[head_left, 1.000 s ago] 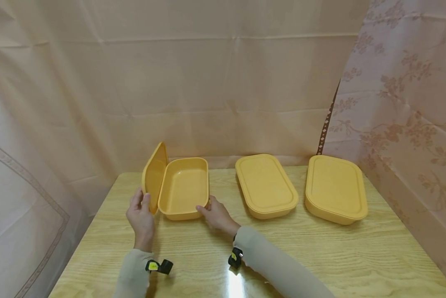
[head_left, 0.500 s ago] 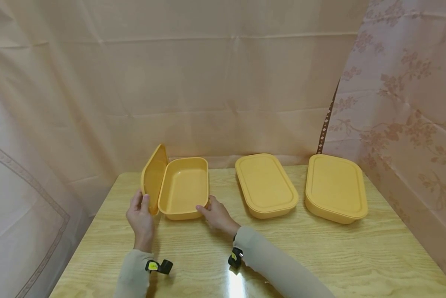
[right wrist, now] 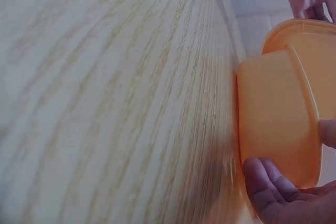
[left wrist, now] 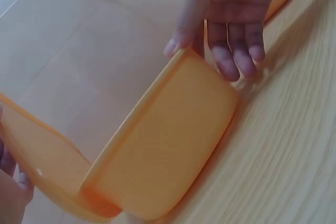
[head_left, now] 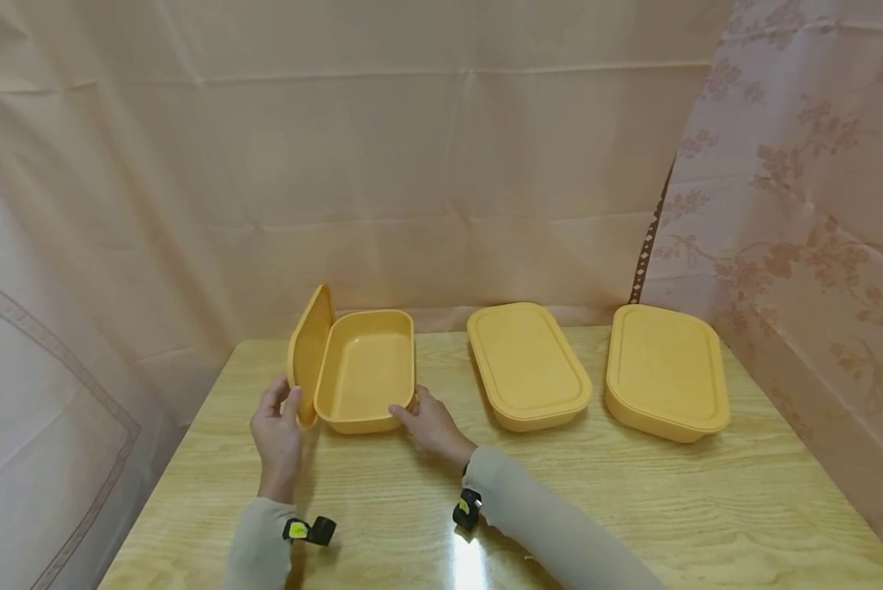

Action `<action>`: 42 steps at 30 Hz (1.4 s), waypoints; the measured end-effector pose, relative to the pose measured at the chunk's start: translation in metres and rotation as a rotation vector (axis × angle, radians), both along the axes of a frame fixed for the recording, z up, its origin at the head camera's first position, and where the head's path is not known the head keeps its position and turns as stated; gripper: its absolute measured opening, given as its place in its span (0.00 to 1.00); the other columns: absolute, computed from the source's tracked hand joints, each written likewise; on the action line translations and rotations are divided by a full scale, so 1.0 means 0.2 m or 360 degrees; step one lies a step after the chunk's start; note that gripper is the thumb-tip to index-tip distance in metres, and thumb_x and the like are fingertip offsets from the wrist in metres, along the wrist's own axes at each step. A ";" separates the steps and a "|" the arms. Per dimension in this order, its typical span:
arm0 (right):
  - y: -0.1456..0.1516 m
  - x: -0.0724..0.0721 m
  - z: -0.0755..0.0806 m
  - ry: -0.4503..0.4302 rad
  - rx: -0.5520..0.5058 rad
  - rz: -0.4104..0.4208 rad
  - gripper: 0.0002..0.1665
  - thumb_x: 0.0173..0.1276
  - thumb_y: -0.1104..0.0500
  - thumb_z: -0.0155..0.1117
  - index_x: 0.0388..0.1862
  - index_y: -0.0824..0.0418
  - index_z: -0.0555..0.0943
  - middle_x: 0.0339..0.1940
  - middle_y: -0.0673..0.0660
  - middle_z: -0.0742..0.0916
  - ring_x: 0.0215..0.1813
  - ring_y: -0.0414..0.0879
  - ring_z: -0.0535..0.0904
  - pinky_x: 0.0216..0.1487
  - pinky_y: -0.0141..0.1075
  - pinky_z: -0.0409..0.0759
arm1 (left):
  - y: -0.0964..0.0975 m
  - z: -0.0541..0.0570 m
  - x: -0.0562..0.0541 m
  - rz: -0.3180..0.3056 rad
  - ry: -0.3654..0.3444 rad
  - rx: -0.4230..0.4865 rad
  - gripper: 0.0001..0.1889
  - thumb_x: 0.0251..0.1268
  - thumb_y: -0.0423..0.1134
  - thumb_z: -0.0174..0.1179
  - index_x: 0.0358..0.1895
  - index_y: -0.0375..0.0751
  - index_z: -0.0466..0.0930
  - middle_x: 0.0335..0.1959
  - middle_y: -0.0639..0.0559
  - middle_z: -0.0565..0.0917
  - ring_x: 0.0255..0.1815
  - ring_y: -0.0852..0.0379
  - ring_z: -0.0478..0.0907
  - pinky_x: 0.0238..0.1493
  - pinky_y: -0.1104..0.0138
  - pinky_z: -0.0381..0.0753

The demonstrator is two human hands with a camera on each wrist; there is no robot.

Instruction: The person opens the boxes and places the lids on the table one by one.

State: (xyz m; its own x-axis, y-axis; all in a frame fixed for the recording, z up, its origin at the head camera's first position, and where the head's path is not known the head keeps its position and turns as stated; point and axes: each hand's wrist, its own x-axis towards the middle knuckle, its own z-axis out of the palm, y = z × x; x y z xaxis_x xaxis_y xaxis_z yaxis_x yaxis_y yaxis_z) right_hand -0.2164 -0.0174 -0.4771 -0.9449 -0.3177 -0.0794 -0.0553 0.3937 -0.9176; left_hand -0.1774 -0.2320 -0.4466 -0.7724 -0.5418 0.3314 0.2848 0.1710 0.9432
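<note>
The left hand (head_left: 278,438) has its fingers clamped on the near end of a yellow lid (head_left: 310,352), which rises almost upright from them, just beside the open yellow box (head_left: 371,369). The right hand's (head_left: 432,426) fingers pinch the near right corner of this box, the thumb at the rim, and the box sits on the tabletop (head_left: 633,508) ahead of both hands' fingers. Rightward of the right fingers, apart from them, rest two covered boxes (head_left: 528,360) (head_left: 666,369).
</note>
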 end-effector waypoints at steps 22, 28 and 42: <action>0.00 0.00 -0.01 0.0057 -0.0004 0.0008 0.29 0.73 0.48 0.58 0.63 0.67 0.69 0.25 0.50 0.78 0.22 0.39 0.70 0.23 0.30 0.69 | -0.13 0.07 0.04 0.0018 -0.0099 -0.0344 0.16 0.66 0.32 0.61 0.54 0.29 0.78 0.34 0.74 0.77 0.38 0.76 0.76 0.38 0.85 0.77; 0.00 0.00 -0.01 0.0072 0.0004 0.0001 0.30 0.73 0.48 0.58 0.64 0.67 0.69 0.26 0.53 0.80 0.23 0.40 0.71 0.24 0.30 0.70 | -0.13 0.05 0.04 0.0060 -0.0076 -0.0304 0.15 0.65 0.30 0.61 0.53 0.26 0.78 0.32 0.73 0.78 0.35 0.76 0.77 0.34 0.83 0.80; -0.01 0.00 -0.01 0.0175 0.0039 -0.0030 0.31 0.73 0.50 0.58 0.69 0.61 0.65 0.32 0.54 0.82 0.31 0.42 0.75 0.34 0.34 0.75 | -0.13 0.03 0.04 0.0222 -0.0085 -0.0279 0.14 0.65 0.31 0.61 0.50 0.25 0.78 0.28 0.77 0.76 0.31 0.79 0.76 0.30 0.84 0.78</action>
State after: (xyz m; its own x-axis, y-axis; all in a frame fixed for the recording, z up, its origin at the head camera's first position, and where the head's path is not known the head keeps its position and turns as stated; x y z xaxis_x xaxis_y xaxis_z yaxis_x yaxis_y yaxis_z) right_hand -0.2167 -0.0187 -0.4798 -0.9540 -0.2993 0.0175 -0.1476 0.4180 -0.8964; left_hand -0.1690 -0.2571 -0.4402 -0.7132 -0.5821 0.3905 0.1972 0.3679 0.9087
